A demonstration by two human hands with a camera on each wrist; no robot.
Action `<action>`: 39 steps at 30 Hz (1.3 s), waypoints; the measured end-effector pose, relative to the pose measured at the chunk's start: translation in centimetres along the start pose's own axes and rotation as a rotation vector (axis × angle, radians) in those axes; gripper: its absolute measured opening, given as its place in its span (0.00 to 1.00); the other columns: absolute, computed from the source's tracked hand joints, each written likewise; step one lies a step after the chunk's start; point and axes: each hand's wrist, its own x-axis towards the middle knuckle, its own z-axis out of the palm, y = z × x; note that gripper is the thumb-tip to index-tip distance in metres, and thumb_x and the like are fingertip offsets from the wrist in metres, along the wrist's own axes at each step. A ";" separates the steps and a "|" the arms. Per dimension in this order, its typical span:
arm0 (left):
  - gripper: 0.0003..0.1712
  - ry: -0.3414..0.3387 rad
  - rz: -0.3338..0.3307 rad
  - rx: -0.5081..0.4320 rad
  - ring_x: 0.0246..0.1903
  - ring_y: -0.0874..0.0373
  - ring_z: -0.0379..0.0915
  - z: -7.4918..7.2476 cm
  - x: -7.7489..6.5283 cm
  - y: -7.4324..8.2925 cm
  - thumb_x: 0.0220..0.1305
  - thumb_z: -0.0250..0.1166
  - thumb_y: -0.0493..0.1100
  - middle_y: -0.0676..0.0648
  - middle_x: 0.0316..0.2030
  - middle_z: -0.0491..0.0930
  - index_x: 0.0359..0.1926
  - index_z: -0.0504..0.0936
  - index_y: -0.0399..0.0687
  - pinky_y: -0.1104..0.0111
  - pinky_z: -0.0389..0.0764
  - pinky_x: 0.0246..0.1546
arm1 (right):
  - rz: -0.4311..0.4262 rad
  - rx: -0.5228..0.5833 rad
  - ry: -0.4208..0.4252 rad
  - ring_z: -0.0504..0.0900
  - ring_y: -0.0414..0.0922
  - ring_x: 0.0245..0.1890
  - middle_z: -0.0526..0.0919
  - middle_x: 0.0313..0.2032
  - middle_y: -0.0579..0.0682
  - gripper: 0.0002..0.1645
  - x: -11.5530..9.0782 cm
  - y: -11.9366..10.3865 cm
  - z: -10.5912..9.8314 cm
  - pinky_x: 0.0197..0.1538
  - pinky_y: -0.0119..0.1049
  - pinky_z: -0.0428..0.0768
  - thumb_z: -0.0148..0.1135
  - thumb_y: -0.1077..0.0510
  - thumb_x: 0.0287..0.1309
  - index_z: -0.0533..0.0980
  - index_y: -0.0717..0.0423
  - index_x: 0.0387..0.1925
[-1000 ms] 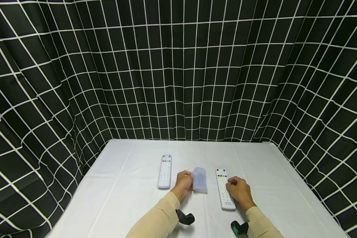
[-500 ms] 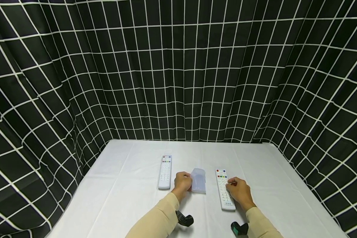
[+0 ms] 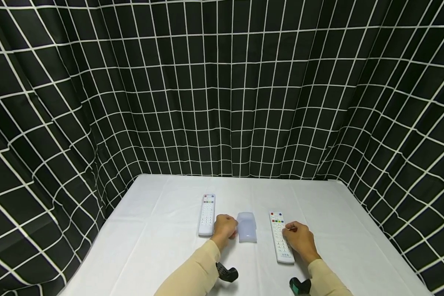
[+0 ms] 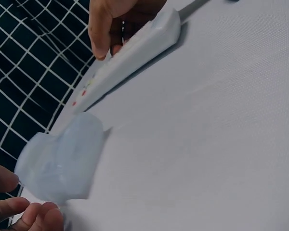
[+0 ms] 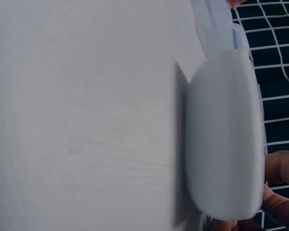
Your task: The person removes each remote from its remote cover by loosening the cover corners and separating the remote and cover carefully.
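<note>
A soft, translucent bluish sleeve (image 3: 247, 228) with an open end lies mid-table in the head view. My left hand (image 3: 225, 226) is just left of it. In the left wrist view its thumb and fingertips stand apart at the edge of the sleeve (image 4: 60, 161). My right hand (image 3: 299, 239) has curled fingers at the right edge of a white remote control (image 3: 281, 242) with coloured buttons. The right wrist view shows fingers (image 5: 282, 168) against the button side of the remote control (image 5: 224, 139) and others partly hidden beside its edge.
A second white remote control (image 3: 207, 216) lies left of my left hand. White cloth covers the table (image 3: 163, 230). Black curtains (image 3: 229, 82) with a white grid surround its back and sides. A black device (image 3: 226, 273) sits at my left wrist, another (image 3: 299, 286) at my right.
My left hand has moved slightly left, off the sleeve's side. The sleeve has settled straighter on the table. My right hand and its remote control have stayed in place.
</note>
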 end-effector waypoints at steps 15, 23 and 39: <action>0.14 0.063 0.138 -0.101 0.26 0.53 0.78 -3.1 -0.1 4.3 0.52 0.67 0.35 0.44 0.28 0.81 0.40 0.81 0.32 0.68 0.79 0.23 | -0.111 0.047 0.117 0.76 0.52 0.39 0.80 0.37 0.55 0.24 0.3 -3.9 -1.9 0.42 0.44 0.70 0.61 0.52 0.59 0.75 0.64 0.52; 0.15 0.063 0.167 -0.183 0.27 0.55 0.78 -4.5 -0.4 5.5 0.53 0.67 0.36 0.44 0.31 0.82 0.42 0.81 0.31 0.65 0.81 0.28 | -0.190 0.094 0.188 0.78 0.49 0.37 0.82 0.35 0.53 0.22 -0.1 -6.1 -1.7 0.42 0.43 0.71 0.63 0.53 0.59 0.76 0.62 0.52; 0.14 0.080 0.263 -0.262 0.29 0.53 0.79 -7.0 -0.7 7.0 0.55 0.68 0.35 0.44 0.31 0.80 0.42 0.81 0.31 0.67 0.81 0.28 | -0.290 0.168 0.185 0.79 0.47 0.35 0.82 0.36 0.54 0.21 -0.7 -9.1 -0.9 0.37 0.35 0.76 0.64 0.57 0.58 0.77 0.61 0.51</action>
